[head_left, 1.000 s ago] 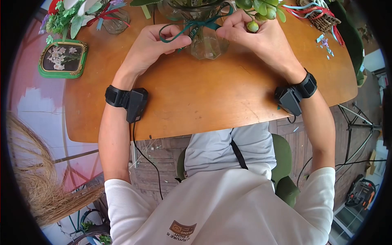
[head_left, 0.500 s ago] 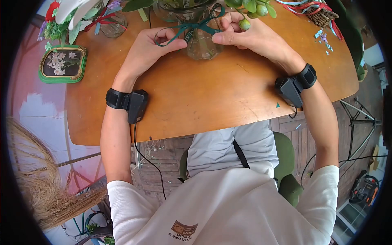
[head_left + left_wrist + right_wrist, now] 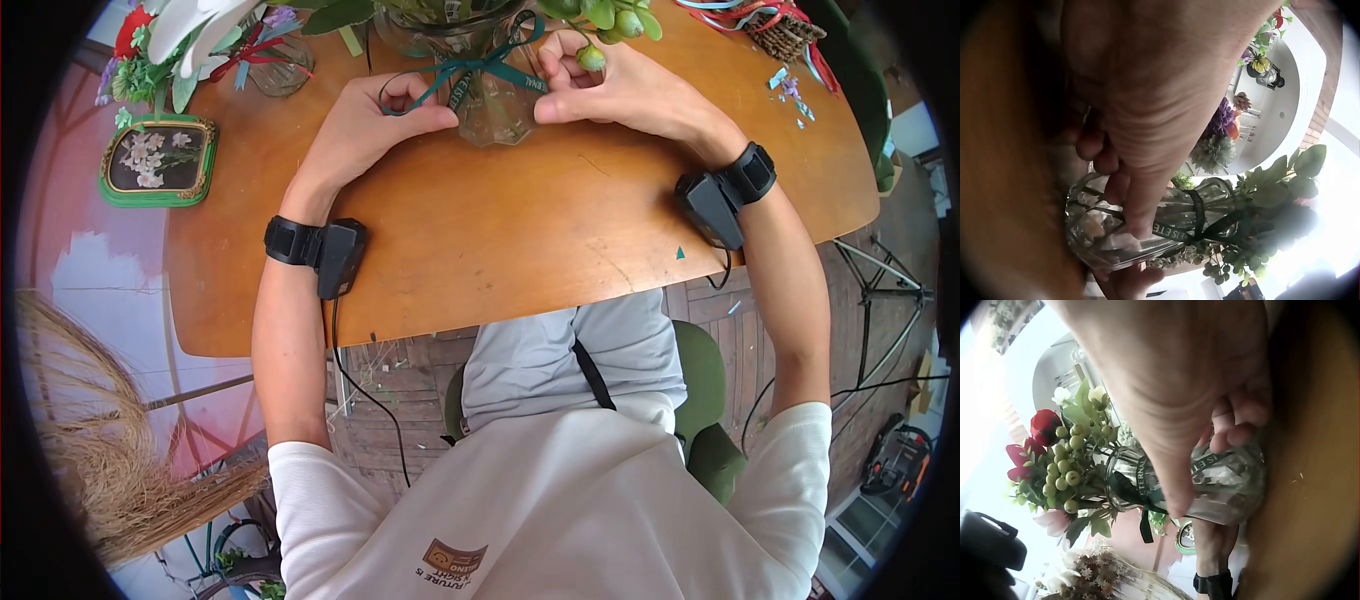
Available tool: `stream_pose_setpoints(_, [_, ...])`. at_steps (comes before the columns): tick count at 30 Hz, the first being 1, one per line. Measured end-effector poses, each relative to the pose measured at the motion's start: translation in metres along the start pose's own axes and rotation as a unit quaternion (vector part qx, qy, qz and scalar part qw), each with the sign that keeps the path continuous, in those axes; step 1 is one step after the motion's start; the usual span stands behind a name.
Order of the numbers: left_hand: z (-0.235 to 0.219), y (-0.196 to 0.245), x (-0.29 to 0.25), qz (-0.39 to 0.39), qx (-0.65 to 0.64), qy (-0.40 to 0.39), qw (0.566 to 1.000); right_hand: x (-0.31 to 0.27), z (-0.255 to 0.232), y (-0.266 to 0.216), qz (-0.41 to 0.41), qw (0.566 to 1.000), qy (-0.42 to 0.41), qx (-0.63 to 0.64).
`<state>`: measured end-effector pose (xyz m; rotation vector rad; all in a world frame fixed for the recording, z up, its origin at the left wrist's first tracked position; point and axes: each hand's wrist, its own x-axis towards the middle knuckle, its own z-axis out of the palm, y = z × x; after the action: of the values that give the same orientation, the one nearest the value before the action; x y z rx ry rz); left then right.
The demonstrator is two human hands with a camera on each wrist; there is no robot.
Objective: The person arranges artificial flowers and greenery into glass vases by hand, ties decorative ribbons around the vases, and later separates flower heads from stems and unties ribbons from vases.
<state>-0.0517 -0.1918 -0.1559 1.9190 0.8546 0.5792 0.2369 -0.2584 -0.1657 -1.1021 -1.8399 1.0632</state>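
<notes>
A clear glass vase [image 3: 495, 110] stands at the far middle, with a dark green ribbon [image 3: 470, 66] tied in a bow at its neck. Lettering shows on the ribbon tails. My left hand [image 3: 365, 125] holds the vase's left side, thumb forward and fingers curled behind; a ribbon loop overlaps them. In the left wrist view the thumb [image 3: 1140, 219] lies at a ribbon tail. From the right, my right hand [image 3: 630, 90] holds the glass, its thumb low on the side and fingers bent above. Leaves, green berries [image 3: 1066, 465] and a red flower [image 3: 1045, 427] fill the vase.
A green picture frame [image 3: 160, 160] and a second small vase [image 3: 280, 68] with a red bow stand on the left. A wicker piece [image 3: 785, 40] with ribbons and scraps lies at the right. Cables run from both wrist cameras.
My right hand has come off the bow's right side, its thumb now lower against the vase. The left hand has shifted slightly down, and the ribbon tails show more.
</notes>
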Motion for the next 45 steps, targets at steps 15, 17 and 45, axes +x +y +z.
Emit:
stream_pose_setpoints(15, [0.001, -0.007, 0.001, 0.009, 0.011, 0.0, 1.0, 0.0, 0.001, -0.003, 0.055, 0.998, -0.016, 0.032])
stream_pose_setpoints(17, [0.0, -0.004, 0.001, 0.009, 0.015, 0.003, 1.0, -0.001, 0.002, -0.004, 0.061, 0.998, -0.013, 0.028])
stream_pose_setpoints(45, [0.0, 0.0, -0.003, -0.01, 0.066, -0.018, 0.998, 0.0, -0.004, 0.004, 0.055, 0.997, -0.054, 0.027])
